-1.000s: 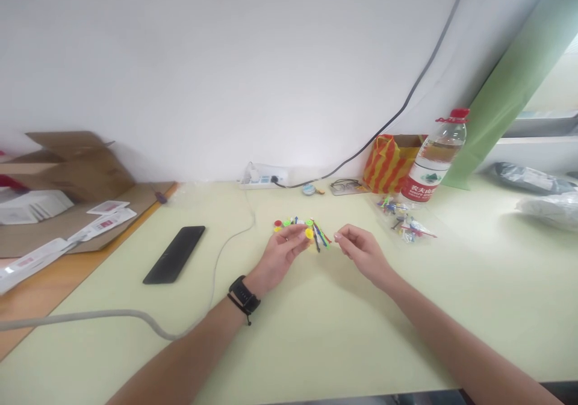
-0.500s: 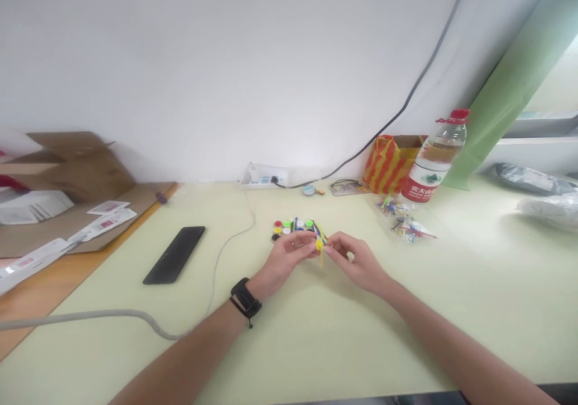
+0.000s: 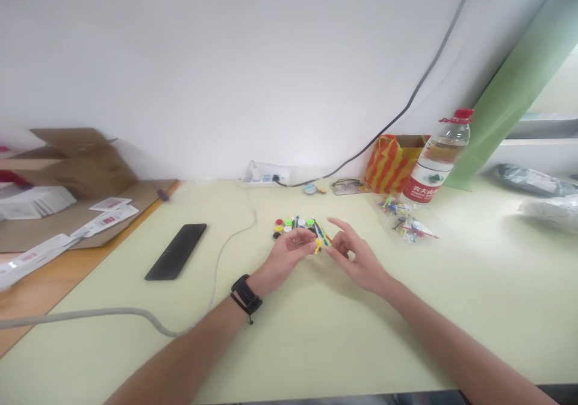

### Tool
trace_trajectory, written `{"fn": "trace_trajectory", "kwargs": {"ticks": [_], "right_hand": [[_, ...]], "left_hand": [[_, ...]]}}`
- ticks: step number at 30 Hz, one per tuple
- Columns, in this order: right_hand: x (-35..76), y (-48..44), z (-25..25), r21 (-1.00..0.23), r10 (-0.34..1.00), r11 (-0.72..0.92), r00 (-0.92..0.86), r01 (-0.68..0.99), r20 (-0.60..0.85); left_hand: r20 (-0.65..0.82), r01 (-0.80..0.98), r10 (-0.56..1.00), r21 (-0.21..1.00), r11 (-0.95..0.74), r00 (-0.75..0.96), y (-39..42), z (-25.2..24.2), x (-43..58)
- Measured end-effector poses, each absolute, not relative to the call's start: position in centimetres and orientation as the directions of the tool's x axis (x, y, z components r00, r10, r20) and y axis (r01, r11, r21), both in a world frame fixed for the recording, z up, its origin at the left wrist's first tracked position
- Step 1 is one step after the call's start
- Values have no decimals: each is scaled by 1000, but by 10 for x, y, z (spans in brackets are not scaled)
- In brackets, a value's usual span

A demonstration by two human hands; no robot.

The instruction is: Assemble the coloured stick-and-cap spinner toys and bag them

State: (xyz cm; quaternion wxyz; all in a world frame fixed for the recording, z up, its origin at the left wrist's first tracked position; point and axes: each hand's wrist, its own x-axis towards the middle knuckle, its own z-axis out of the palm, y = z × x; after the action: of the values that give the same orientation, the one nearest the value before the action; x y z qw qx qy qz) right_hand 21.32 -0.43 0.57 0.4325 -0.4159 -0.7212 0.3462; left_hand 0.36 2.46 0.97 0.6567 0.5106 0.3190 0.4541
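The left hand (image 3: 289, 253) pinches a yellow piece (image 3: 318, 245), steadying it for the right hand (image 3: 359, 260), which nips its other side, index lifted clear; pile (image 3: 293, 224) close behind

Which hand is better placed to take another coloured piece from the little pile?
Probably the right hand: its forefinger sticks out free beside the pile, while the left hand pinches the yellow piece.
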Motion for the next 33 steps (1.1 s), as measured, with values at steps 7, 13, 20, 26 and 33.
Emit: {"fn": "trace_trajectory", "kwargs": {"ticks": [7, 13, 20, 26, 33], "right_hand": [[215, -5, 10, -917, 924, 336, -263, 216, 277], [217, -4, 18, -948, 930, 270, -300, 166, 213], [210, -4, 17, -933, 926, 333, -235, 136, 297], [211, -4, 10, -910, 915, 356, -277, 211, 294], [213, -5, 8, -873, 901, 428, -186, 233, 392]], "left_hand": [[75, -267, 939, 964, 18, 336, 29, 3, 3], [79, -246, 936, 969, 8, 343, 29, 2, 2], [71, -200, 911, 980, 13, 406, 23, 7, 5], [77, -190, 911, 982, 1, 405, 21, 10, 5], [74, -217, 918, 976, 14, 390, 24, 8, 5]]}}
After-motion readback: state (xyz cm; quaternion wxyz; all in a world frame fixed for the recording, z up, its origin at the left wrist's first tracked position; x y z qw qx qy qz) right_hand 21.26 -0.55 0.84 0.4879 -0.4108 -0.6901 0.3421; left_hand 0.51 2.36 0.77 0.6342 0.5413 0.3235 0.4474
